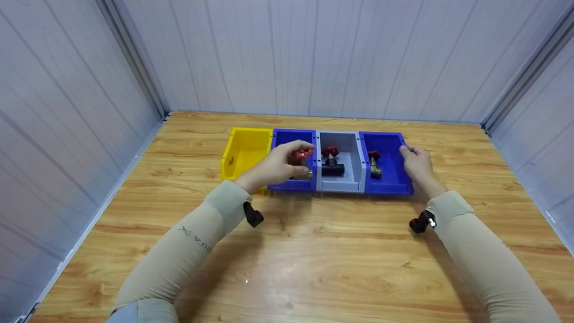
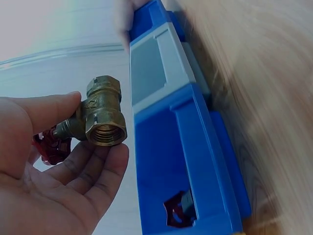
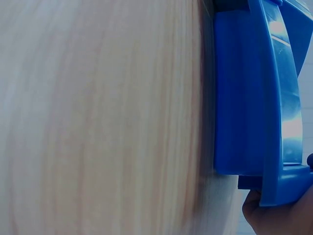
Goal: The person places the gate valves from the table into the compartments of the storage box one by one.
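My left hand (image 1: 281, 165) holds a brass valve with a red handwheel (image 1: 302, 154) over the left blue bin (image 1: 293, 134). In the left wrist view, thumb and fingers pinch the brass valve (image 2: 104, 110), its threaded opening facing the camera. Another red-handled valve (image 2: 180, 210) lies in the blue bin below. My right hand (image 1: 418, 167) grips the outer side wall of the right blue bin (image 1: 394, 172), thumb at the rim. In that bin lies a brass valve with a red handwheel (image 1: 375, 169). The right wrist view shows the blue bin (image 3: 244, 98) close up.
Between the blue bins stands a grey bin (image 1: 352, 158) with a black, red-handled valve (image 1: 332, 168). A yellow bin (image 1: 251, 146) ends the row at the left. The row stands on a wooden table (image 1: 323, 251), with pale panel walls (image 1: 291, 58) around it.
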Action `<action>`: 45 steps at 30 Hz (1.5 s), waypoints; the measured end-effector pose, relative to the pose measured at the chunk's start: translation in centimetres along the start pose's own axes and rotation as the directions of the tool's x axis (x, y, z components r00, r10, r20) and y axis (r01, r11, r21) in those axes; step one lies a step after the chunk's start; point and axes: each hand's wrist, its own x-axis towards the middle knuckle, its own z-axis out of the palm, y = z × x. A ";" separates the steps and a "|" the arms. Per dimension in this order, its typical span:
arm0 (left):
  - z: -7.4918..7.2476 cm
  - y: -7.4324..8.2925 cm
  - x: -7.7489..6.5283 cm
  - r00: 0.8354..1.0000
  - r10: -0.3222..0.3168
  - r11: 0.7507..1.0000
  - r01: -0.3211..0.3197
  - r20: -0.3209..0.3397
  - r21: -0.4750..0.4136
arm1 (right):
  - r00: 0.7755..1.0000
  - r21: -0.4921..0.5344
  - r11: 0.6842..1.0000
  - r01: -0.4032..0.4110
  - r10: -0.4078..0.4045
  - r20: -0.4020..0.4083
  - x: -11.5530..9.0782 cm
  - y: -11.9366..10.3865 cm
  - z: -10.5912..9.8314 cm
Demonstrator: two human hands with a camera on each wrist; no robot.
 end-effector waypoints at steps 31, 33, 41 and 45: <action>-4.9 -1.8 -1.9 0.950 -0.232 0.972 0.217 -0.207 -0.096 | 1.000 -0.027 1.000 -0.008 0.007 -0.010 -0.1 -0.1 0.2; -5.2 -1.8 -1.9 0.945 -0.236 0.970 0.217 -0.227 -0.107 | 1.000 -0.026 1.000 -0.002 0.002 -0.012 -0.2 -0.2 0.2; -6.2 -2.4 -2.0 0.927 -0.232 0.969 0.193 -0.294 -0.154 | 1.000 0.004 1.000 0.008 -0.008 0.020 -0.3 0.0 0.1; -6.6 -2.8 -2.0 0.921 -0.233 0.966 0.182 -0.311 -0.184 | 1.000 -0.001 1.000 0.005 -0.005 0.017 -0.3 0.0 0.0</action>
